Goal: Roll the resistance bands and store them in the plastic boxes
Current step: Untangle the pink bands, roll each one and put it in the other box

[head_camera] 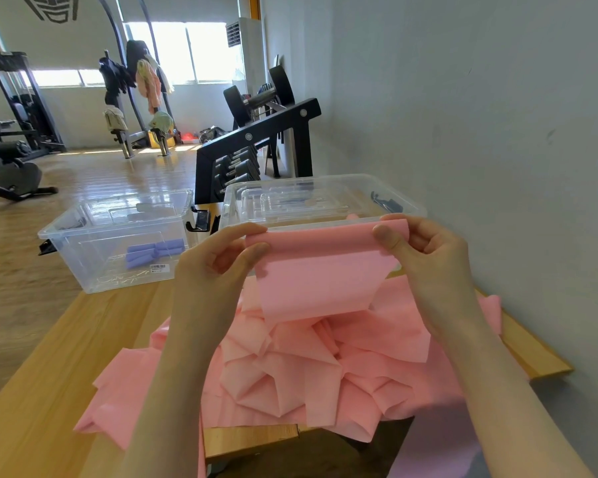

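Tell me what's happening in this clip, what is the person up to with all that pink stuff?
A person holds the top edge of a pink resistance band with the left hand and right hand, starting to roll it. The band trails into a crumpled pink pile on the wooden table. Two clear boxes stand behind: the left box holds rolled purple bands, the right box shows a lid inside.

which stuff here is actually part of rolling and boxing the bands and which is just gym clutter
Part of the job:
- pink band, top edge pinched by left hand and right hand
- pink band heap on the table
- left box holding rolled purple bands
- right box

Just lying about:
- dumbbell rack
- weight machine
- hanging clothes
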